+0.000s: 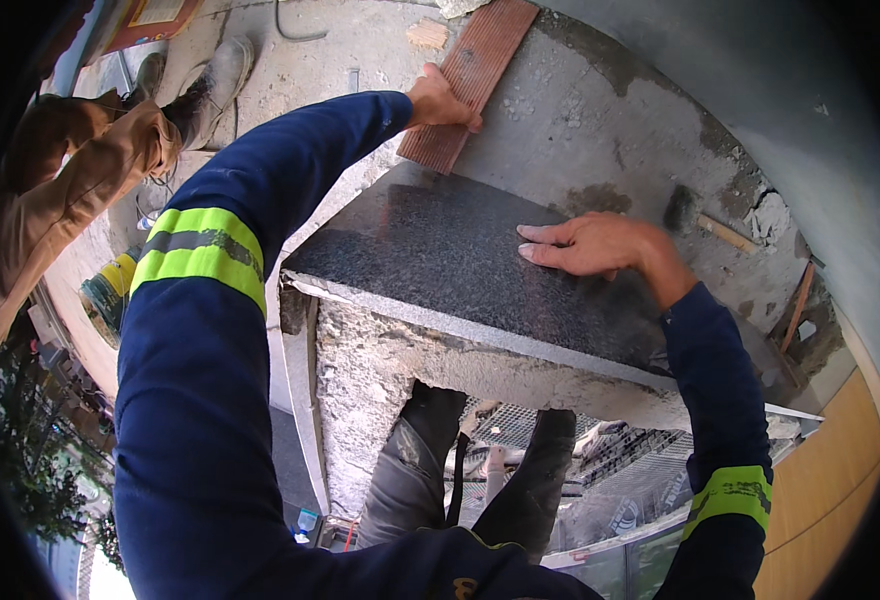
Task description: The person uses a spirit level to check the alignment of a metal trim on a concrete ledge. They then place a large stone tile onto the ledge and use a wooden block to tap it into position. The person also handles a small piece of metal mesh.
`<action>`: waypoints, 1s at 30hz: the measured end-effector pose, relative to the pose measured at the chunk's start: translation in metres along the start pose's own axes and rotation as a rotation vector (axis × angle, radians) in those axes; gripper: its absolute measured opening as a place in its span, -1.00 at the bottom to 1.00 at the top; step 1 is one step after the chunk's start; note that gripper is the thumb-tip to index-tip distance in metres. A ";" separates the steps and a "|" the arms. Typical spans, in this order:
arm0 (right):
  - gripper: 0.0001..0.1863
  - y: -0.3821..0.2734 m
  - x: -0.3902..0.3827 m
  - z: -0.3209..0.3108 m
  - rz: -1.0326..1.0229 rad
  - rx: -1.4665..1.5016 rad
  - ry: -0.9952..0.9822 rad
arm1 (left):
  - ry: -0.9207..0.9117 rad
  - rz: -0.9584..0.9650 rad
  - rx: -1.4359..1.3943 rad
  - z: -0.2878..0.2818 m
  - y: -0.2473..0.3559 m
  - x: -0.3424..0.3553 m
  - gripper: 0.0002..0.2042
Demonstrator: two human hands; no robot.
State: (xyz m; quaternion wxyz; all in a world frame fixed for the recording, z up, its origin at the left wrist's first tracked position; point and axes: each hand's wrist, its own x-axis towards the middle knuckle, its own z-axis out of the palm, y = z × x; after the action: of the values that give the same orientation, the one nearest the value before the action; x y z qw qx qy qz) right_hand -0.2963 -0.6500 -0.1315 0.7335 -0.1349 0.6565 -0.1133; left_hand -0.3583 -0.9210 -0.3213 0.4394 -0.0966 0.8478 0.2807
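Note:
My left hand (442, 100) reaches forward and grips the near end of a reddish-brown grooved board (485, 60), thumb on one side and fingers over its face. The board lies at a slant on the concrete, its near end by the far edge of a dark speckled granite slab (430, 240). Over the right part of that slab is my right hand (595, 245), its fingers stretched out and touching or just above the polished surface; the palm's underside is hidden. Beneath the slab's near edge shows a rough mortar-covered block (360, 365).
Another person's brown-trousered leg (90, 195) and dusty boot (215, 85) are at the left. Broken mortar (772, 218) and wood strips (728, 233) lie by the curved wall on the right. Below the slab, mesh (520, 425) shows around my legs.

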 end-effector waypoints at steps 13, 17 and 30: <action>-0.08 -0.004 0.000 -0.007 0.024 -0.032 -0.045 | -0.074 -0.124 -0.013 0.029 -0.020 0.019 0.38; -0.08 -0.003 0.000 -0.007 0.016 -0.014 -0.053 | -0.052 -0.105 0.076 0.016 -0.015 0.013 0.37; -0.14 0.010 0.013 -0.004 -0.027 -0.013 -0.065 | 0.045 -0.139 0.123 -0.081 -0.093 -0.038 0.25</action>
State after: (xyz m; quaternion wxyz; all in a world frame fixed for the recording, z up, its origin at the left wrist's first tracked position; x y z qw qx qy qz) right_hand -0.2985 -0.6450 -0.1473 0.7517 -0.1522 0.6313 -0.1147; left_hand -0.3537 -1.0463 -0.2908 0.4437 -0.1345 0.8643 0.1950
